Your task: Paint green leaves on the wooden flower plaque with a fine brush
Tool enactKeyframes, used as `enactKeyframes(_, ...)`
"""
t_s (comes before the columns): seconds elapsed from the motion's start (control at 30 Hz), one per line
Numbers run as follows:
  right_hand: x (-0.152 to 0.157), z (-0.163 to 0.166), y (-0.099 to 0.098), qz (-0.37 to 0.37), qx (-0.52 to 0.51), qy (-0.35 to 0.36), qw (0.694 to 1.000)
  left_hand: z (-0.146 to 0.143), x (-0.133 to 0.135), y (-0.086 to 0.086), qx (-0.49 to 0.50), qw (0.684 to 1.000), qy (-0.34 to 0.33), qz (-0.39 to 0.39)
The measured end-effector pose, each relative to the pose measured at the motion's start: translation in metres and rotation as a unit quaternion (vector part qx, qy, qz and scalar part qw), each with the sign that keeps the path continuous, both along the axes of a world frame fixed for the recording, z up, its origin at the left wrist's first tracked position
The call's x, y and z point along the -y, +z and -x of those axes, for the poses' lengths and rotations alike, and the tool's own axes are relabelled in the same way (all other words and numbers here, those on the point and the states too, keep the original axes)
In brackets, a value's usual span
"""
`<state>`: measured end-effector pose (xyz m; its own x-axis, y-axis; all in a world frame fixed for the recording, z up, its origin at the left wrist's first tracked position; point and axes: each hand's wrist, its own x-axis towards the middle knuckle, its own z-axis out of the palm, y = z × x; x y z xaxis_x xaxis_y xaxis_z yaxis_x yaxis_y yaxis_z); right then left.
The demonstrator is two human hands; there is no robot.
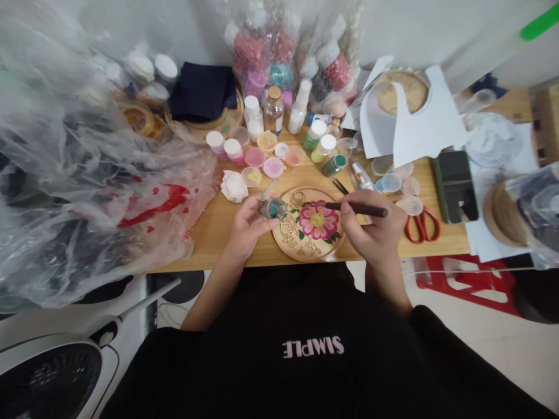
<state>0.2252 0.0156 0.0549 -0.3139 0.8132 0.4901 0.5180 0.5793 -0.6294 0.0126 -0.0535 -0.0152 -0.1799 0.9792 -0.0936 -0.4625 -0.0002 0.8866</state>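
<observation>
A round wooden plate (292, 243) lies near the table's front edge, painted with a pink flower with a yellow centre, green leaves and gold outlines. My left hand (247, 226) is closed around a small clear cup of teal paint (273, 208), held over the plate's left rim. My right hand (371, 230) pinches a dark brush (356, 208) that lies level, its tip pointing left over the flower's upper petals.
Small paint pots (262, 158) and bottles (274, 110) crowd the table behind the plate. Crumpled tissue (234, 186) sits at the left, red scissors (421, 226) and a phone (456, 186) at the right. Plastic bags (78, 174) fill the left. A fan (52, 366) stands on the floor.
</observation>
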Motion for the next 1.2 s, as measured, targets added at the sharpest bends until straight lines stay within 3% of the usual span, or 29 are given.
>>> enactKeyframes(0.23, 0.0006, -0.0001, 0.0042, -0.021, 0.033, 0.045, 0.998, -0.0008, -0.0020, 0.0020, 0.011, 1.000, 0.008, 0.001)
enactKeyframes(1.2, 0.0010, -0.0014, -0.0009, -0.041, 0.011, 0.029, 0.999, -0.0001, -0.0012, -0.0006, -0.010, 1.000, 0.007, -0.009)
